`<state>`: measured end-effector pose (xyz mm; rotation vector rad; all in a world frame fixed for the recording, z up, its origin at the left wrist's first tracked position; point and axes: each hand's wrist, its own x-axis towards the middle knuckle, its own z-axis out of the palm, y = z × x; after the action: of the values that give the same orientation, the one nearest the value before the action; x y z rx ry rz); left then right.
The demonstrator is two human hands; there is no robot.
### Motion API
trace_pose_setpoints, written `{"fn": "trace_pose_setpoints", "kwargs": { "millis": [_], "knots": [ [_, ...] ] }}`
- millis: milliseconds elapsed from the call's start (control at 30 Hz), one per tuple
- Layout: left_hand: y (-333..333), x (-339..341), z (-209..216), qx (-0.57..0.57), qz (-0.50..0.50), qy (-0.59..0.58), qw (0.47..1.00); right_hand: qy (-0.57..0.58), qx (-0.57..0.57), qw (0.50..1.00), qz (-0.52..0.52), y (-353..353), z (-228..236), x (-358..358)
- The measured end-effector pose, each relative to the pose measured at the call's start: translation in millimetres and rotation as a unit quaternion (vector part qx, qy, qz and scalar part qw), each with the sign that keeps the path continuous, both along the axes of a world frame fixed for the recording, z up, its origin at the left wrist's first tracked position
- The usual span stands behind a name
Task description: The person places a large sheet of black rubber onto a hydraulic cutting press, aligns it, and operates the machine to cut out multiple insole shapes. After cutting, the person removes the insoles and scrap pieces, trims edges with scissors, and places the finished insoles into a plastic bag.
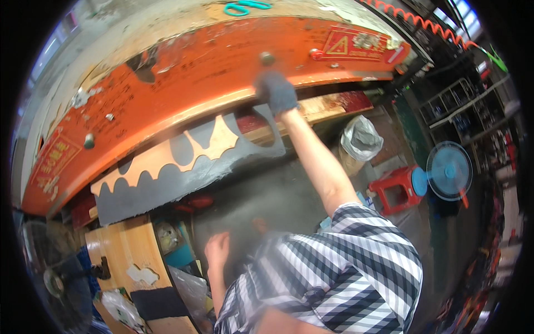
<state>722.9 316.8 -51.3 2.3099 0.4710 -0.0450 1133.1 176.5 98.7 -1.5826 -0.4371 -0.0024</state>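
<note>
My right hand, in a dark grey glove, reaches far forward to the orange press beam. It is just below a round knob on the beam's face; motion blurs its fingers, and I cannot tell whether they touch. Under the beam lies a grey sheet with scalloped cut-outs, and a tan sheet with similar curved edges is on top of it. The grey sheet's far-right end comes close below my gloved hand. My left hand is bare, held low near my body, its fingers loosely curled with nothing visible in them.
Teal-handled scissors lie on top of the press. A wooden board stands at lower left beside a dark fan. On the right are a lined bin, a red stool and a blue fan.
</note>
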Motion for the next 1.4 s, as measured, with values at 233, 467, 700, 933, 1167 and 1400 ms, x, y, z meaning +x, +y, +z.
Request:
{"fn": "trace_pose_setpoints", "kwargs": {
  "millis": [233, 467, 700, 933, 1167, 1400],
  "knots": [
    [18.7, -12.1, 7.5, 0.009, 0.003, 0.001, 1.000, -0.021, -0.350, 0.925, -0.147, -64.4, -87.9, -65.7],
    [10.4, -3.0, 7.6, 0.029, -0.012, 0.000, 0.999, -0.044, -0.454, 0.883, -0.113, -78.1, -120.7, -67.6],
    [-4.5, 2.8, 9.9, -0.007, -0.045, 0.026, 0.999, -0.071, -0.506, 0.855, -0.088, -75.1, -56.0, -47.8],
    [6.5, -3.3, 0.2, -0.029, -0.026, 0.100, 0.994, -0.104, -0.157, 0.982, -0.024, -22.8, 29.9, 3.4],
    [4.6, -1.7, -0.2, -0.042, -0.033, 0.083, 0.995, -0.363, -0.391, 0.844, -0.053, 0.2, 24.1, 3.4],
    [20.8, -2.4, 25.2, -0.027, -0.010, 0.093, 0.995, -0.173, -0.502, 0.830, -0.173, -54.5, -100.2, -33.4]
  ]
}}
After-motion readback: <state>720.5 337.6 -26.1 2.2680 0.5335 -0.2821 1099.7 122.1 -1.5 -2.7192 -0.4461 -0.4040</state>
